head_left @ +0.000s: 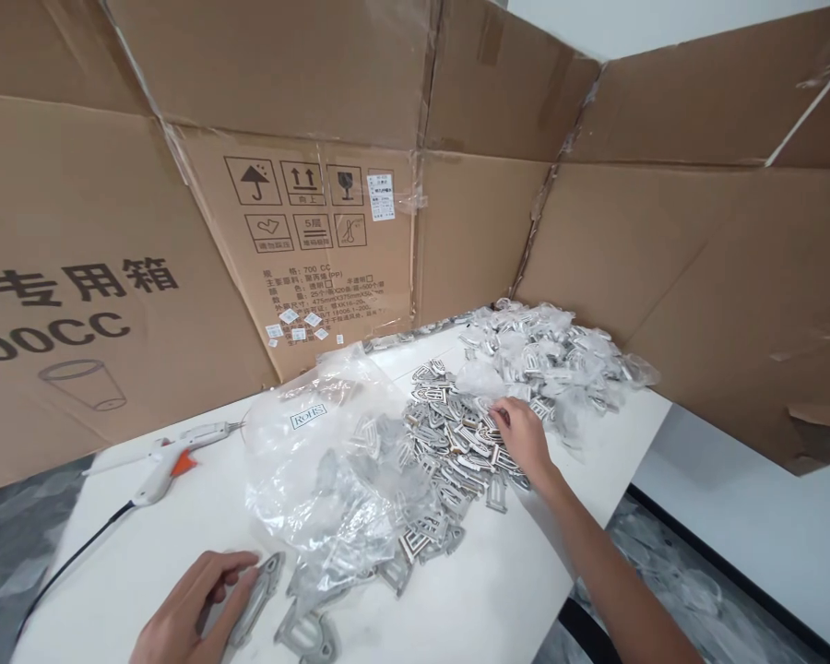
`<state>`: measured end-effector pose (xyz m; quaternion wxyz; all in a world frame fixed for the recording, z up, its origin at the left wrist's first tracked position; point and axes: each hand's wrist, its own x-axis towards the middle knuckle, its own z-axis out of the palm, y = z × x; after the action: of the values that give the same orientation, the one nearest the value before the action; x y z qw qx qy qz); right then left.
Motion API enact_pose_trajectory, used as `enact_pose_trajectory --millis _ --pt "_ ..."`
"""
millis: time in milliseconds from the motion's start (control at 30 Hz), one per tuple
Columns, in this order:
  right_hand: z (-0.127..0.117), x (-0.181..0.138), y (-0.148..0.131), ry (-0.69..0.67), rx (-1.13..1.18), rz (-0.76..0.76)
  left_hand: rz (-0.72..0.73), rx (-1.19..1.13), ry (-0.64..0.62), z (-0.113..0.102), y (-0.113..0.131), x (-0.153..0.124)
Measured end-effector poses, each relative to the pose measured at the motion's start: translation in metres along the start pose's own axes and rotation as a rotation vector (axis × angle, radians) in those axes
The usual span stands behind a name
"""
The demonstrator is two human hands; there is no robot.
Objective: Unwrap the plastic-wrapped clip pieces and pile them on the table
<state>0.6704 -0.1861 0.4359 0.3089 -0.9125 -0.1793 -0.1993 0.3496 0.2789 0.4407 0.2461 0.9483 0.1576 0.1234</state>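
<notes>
We work in a small assembly workshop: flattened cartons (pixel 304 212) wall in our white table (pixel 498 590), which carries heaped metal parts (pixel 449 443) and a glue gun (pixel 172 456).

Left cardboard panel (pixel 76 286): big print "专用箱", under it "00CC", start cut off by the frame edge. Middle cardboard panel (pixel 387 267): handling pictograms (umbrella, up arrows, glass), one box reads "5层"; spec block gives "700 CC" and "475mmX375mm", rest too small. White sticker (pixel 380 195): unreadable. Clear plastic bag (pixel 297 461): label "RoHS".
</notes>
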Motion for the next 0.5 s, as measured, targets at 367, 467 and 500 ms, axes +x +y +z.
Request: enact_pose_trajectory --millis 367,467,500 --pt "-0.042 0.02 -0.022 0.215 0.161 -0.043 -0.031 -0.034 0.021 -0.003 0.011 -0.002" --pt "-0.055 0.024 -0.028 0.195 0.257 0.044 -0.026 -0.03 0.017 -0.003 0.011 -0.003" --pt "-0.059 0.026 -0.028 0.225 0.31 0.087 -0.02 -0.031 0.02 -0.003 0.011 -0.003"
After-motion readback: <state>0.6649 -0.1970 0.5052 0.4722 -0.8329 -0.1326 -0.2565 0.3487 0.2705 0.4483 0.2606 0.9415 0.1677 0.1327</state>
